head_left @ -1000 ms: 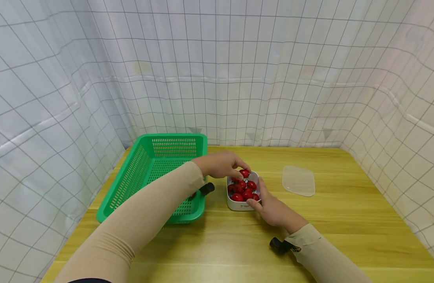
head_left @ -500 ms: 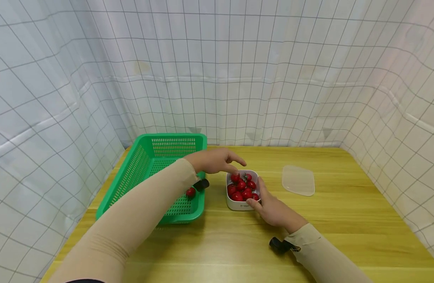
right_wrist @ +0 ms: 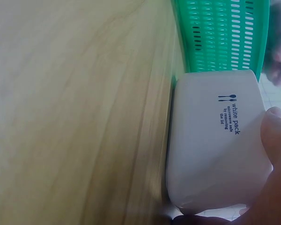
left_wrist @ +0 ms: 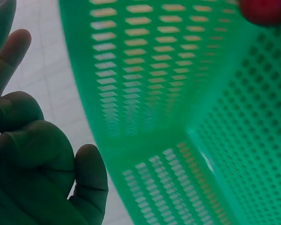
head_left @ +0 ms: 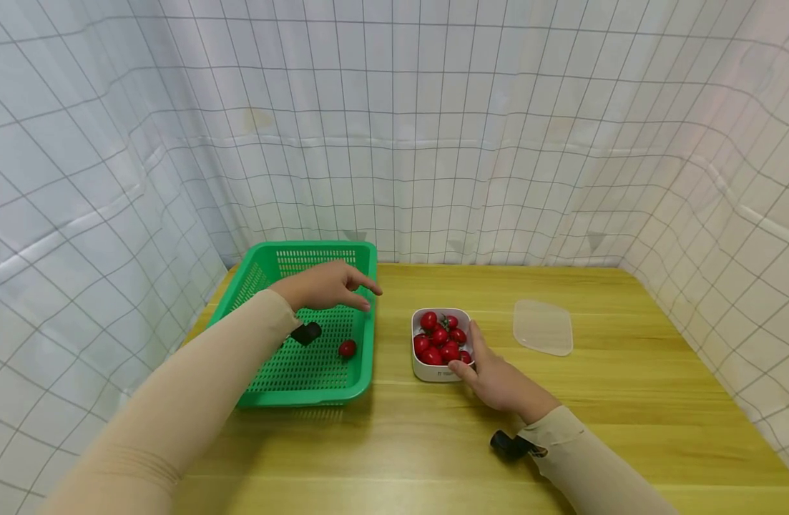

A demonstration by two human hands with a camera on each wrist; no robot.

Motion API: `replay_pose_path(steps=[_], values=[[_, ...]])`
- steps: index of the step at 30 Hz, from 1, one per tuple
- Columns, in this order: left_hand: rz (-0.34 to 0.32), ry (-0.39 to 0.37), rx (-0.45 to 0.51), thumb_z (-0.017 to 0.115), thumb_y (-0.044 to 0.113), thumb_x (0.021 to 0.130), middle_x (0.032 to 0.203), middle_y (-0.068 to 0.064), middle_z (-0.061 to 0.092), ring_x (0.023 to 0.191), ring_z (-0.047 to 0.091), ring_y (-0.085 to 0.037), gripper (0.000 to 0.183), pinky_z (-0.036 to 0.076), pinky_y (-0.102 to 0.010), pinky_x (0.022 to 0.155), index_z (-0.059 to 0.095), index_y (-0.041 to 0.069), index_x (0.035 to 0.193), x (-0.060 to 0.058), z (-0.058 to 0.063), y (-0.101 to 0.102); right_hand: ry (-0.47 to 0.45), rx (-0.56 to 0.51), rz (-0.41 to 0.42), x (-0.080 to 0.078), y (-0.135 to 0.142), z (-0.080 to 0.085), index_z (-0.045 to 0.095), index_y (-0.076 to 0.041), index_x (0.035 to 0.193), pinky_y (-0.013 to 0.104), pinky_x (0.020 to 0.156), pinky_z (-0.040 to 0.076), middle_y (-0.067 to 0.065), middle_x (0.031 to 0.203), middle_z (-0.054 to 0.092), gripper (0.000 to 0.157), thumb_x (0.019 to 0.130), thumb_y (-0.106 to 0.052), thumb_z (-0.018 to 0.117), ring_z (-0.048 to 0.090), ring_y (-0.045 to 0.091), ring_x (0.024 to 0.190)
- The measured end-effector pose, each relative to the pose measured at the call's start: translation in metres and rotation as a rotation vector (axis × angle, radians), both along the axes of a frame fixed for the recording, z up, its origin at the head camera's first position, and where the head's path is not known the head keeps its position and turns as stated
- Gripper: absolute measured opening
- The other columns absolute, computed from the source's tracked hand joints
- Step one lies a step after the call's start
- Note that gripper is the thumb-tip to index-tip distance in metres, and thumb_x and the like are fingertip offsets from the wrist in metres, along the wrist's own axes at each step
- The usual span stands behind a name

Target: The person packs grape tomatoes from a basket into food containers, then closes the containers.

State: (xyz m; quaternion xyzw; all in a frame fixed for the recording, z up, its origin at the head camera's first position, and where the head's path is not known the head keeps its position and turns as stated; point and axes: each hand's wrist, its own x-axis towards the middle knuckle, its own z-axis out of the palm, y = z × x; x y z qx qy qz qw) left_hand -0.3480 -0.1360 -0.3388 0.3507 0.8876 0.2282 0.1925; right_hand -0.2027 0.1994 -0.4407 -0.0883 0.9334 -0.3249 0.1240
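My left hand [head_left: 330, 285] hovers over the right part of the green basket [head_left: 352, 390], index finger and thumb apart and nothing between them. One red cherry tomato [head_left: 347, 349] lies on the basket floor below that hand. In the left wrist view the same tomato [left_wrist: 264, 9] shows at the top edge, and the hand's fingers [left_wrist: 91, 173] are loosely bent. My right hand [head_left: 497, 379] holds the white food container [head_left: 433, 373] by its near right corner, thumb at the front rim, fingers along the right side. Inside are several cherry tomatoes [head_left: 439, 336], a few with green stems.
A translucent lid [head_left: 542, 327] lies flat on the wooden table [head_left: 600, 400], right of the container. Grid-patterned curtains [head_left: 420, 143] enclose the table's back and sides. The basket's right wall [right_wrist: 215, 42] stands left of the container.
My left hand has withdrawn from the container, leaving a tomato there, and moved left over the basket. The tomato in the basket is now uncovered. The right hand has stayed on the container.
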Motion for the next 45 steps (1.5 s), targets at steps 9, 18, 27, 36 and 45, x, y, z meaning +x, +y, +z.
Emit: replay_pose_path(steps=[9,18,27,36,45], values=[[0.037,-0.051,-0.018,0.078,0.041,0.095,0.132,0.001,0.069,0.113,0.057,-0.024,0.038,0.051,-0.046,0.098,0.073,0.036,0.132,-0.002,-0.019,-0.029,0.003,-0.009,0.003,-0.001,0.000,-0.003,-0.014,-0.001,0.166,0.062,0.127,0.026,0.029,0.172,0.015,0.102,0.108,-0.060,0.046,0.029,0.049,0.156],[-0.010,-0.180,-0.112,0.079,0.031,0.096,0.143,0.000,0.068,0.133,0.059,-0.030,0.042,0.049,-0.053,0.112,0.073,0.025,0.137,0.002,-0.034,-0.031,0.011,-0.006,0.002,-0.001,0.000,-0.002,-0.013,0.000,0.166,0.062,0.127,0.026,0.029,0.172,0.016,0.103,0.108,-0.060,0.046,0.030,0.049,0.155],[-0.008,-0.221,-0.248,0.085,0.032,0.090,0.127,0.008,0.072,0.112,0.062,-0.017,0.042,0.051,-0.048,0.107,0.075,0.032,0.131,0.005,-0.051,-0.026,0.007,-0.017,0.002,-0.002,0.000,-0.002,-0.014,-0.001,0.166,0.062,0.127,0.024,0.029,0.173,0.014,0.102,0.108,-0.060,0.046,0.027,0.049,0.156],[0.039,-0.301,-0.243,0.086,0.022,0.088,0.128,0.002,0.074,0.120,0.067,-0.019,0.044,0.050,-0.049,0.113,0.076,0.026,0.131,0.008,-0.061,-0.025,0.006,-0.012,-0.004,-0.002,0.000,-0.003,-0.013,-0.002,0.167,0.063,0.127,0.026,0.029,0.172,0.016,0.102,0.108,-0.060,0.046,0.029,0.050,0.155],[0.054,-0.278,-0.266,0.086,0.026,0.089,0.128,0.001,0.074,0.120,0.065,-0.020,0.042,0.052,-0.047,0.110,0.076,0.027,0.129,0.005,-0.065,-0.025,0.002,-0.027,-0.010,-0.002,0.000,-0.003,-0.013,0.000,0.166,0.063,0.127,0.025,0.031,0.171,0.018,0.102,0.108,-0.058,0.048,0.029,0.049,0.156]])
